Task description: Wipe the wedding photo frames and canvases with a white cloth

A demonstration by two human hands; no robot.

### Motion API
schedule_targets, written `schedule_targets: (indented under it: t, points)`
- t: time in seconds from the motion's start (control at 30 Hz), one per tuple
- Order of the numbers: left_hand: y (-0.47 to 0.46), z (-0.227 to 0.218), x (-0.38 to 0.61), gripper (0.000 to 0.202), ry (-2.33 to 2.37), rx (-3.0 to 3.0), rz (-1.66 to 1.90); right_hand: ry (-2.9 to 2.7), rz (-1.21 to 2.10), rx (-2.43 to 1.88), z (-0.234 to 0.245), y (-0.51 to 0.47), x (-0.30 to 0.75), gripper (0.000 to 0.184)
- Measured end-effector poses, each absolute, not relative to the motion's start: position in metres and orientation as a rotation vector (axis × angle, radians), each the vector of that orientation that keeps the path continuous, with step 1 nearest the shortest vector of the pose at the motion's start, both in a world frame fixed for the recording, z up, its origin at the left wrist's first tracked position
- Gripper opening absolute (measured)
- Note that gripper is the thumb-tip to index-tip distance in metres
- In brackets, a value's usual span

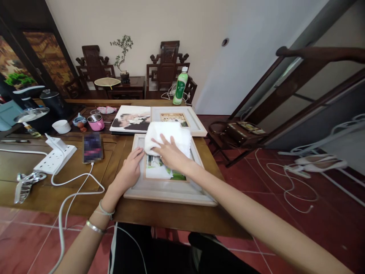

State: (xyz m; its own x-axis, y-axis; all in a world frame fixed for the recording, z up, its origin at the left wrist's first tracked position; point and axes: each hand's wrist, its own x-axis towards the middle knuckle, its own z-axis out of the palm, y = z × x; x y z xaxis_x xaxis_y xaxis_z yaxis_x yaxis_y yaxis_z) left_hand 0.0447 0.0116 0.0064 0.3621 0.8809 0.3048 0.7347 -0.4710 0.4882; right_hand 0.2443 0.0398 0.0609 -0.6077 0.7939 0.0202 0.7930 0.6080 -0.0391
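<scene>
A pale wooden picture frame lies flat on the brown wooden table in front of me. A folded white cloth rests on the glass at its far end. My right hand lies flat on the cloth, fingers stretched out and pressing it down. My left hand rests on the frame's left rail, fingers extended along the edge, steadying it. Bracelets circle my left wrist.
A second pale frame and a photo print lie beyond. A green bottle, pink cup, white bowl, phone and power strip with white cables stand on the table. Dark chairs line the wall; cables trail on the red floor.
</scene>
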Motion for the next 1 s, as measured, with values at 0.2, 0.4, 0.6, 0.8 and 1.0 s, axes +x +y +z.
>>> schedule_targets:
  t: [0.2, 0.4, 0.6, 0.8, 1.0]
  points:
    - [0.011, 0.007, 0.046, 0.057, 1.452, 2.346, 0.766, -2.876, 0.597, -1.225, 0.089, -0.037, 0.256, 0.065]
    - [0.01, 0.005, 0.046, 0.052, 1.465, 2.328, 0.758, -2.876, 0.967, -1.131, 0.118, -0.079, 0.272, 0.06]
    - [0.005, 0.015, 0.047, 0.047, 1.408, 2.295, 0.784, -2.802, 0.344, -1.386, 0.085, -0.031, 0.257, 0.067]
    - [-0.001, 0.03, 0.048, 0.059, 1.292, 2.256, 0.85, -2.712, -0.113, -1.46, 0.065, 0.039, 0.228, 0.058]
    - [0.002, 0.024, 0.045, 0.061, 1.251, 2.236, 0.947, -2.874, 0.109, -1.384, 0.07, 0.009, 0.207, 0.054]
